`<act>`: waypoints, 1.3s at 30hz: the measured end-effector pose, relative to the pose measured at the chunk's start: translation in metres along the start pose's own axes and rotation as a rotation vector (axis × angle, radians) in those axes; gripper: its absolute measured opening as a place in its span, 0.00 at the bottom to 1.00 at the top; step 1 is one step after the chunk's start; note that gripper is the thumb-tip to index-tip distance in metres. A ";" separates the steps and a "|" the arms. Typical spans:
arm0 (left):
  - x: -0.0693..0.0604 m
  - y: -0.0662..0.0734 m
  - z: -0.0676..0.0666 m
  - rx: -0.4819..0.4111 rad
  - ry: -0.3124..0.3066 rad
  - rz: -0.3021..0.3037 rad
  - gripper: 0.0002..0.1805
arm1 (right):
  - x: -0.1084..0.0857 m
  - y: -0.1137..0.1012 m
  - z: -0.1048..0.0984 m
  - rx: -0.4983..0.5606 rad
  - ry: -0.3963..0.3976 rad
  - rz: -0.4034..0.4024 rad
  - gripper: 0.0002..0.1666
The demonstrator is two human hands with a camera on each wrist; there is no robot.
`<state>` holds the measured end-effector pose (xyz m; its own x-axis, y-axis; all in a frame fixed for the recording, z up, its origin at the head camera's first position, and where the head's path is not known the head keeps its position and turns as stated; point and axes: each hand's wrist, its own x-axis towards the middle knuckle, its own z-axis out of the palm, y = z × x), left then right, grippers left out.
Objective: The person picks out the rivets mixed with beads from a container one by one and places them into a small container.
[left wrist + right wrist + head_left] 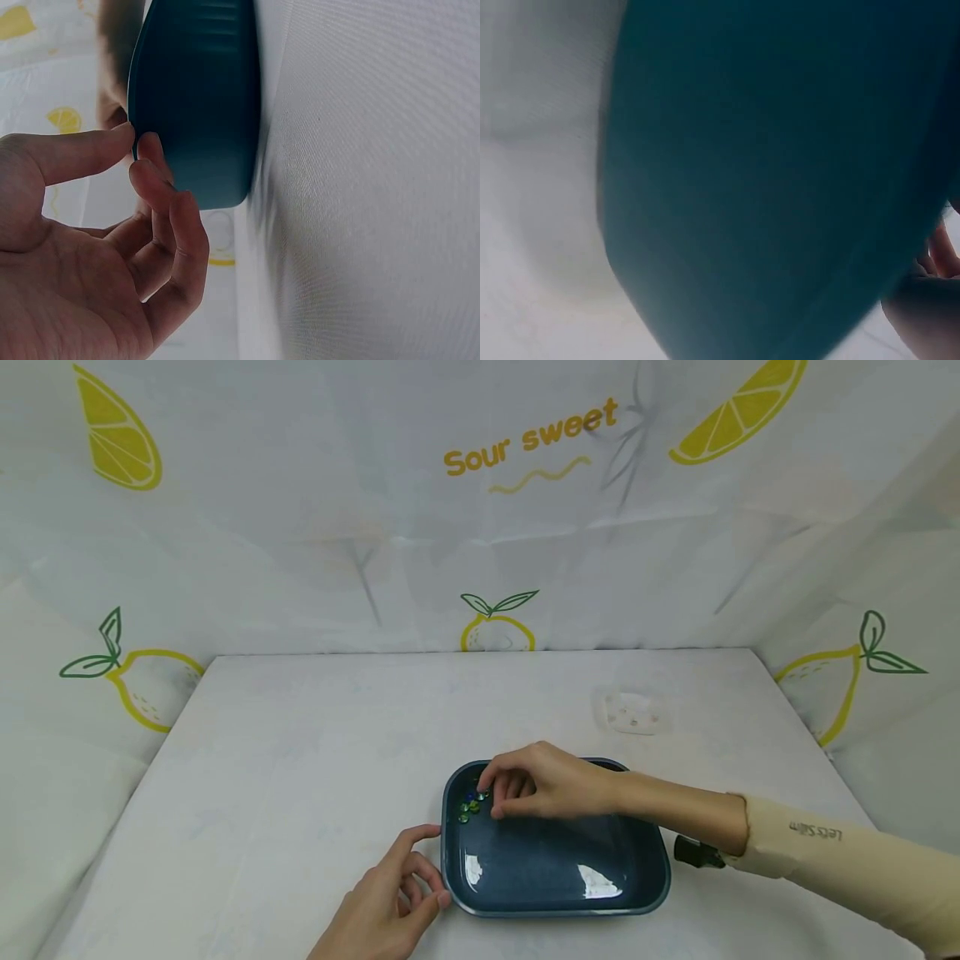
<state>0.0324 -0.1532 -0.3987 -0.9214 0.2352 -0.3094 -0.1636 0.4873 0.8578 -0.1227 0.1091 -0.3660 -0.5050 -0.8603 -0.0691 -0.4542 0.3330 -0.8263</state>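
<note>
A dark teal rectangular dish (555,868) with rounded corners stands on the white table. Several small shiny beads (465,817), green, blue and clear, lie near its upper left corner. Over that corner reaches my right hand (551,783), index finger and thumb apart, the fingertip close to a clear bead; the other fingers curl under. I see nothing between thumb and index. My left hand (390,893) is at the dish's left side, index finger and thumb touching its outer edge, fingers loosely bent. The left wrist view shows the thumb against the rim (133,97).
Toward the back right of the table lies a clear plastic tray (633,713) with a few tiny pieces in it. A black device (697,852) sits under the right wrist, just beside the dish. White lemon-print cloth (405,585) walls the back and sides.
</note>
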 end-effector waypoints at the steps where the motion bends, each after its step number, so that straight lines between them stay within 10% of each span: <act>1: 0.000 0.000 0.000 -0.001 -0.001 0.002 0.39 | 0.000 0.000 0.001 0.014 -0.005 0.009 0.18; 39: 0.001 -0.001 -0.001 -0.011 -0.009 0.011 0.38 | -0.006 0.027 0.020 -0.014 -0.029 0.097 0.16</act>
<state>0.0319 -0.1543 -0.3998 -0.9201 0.2478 -0.3035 -0.1573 0.4757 0.8654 -0.1172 0.1153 -0.3993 -0.5257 -0.8345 -0.1649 -0.4144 0.4206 -0.8071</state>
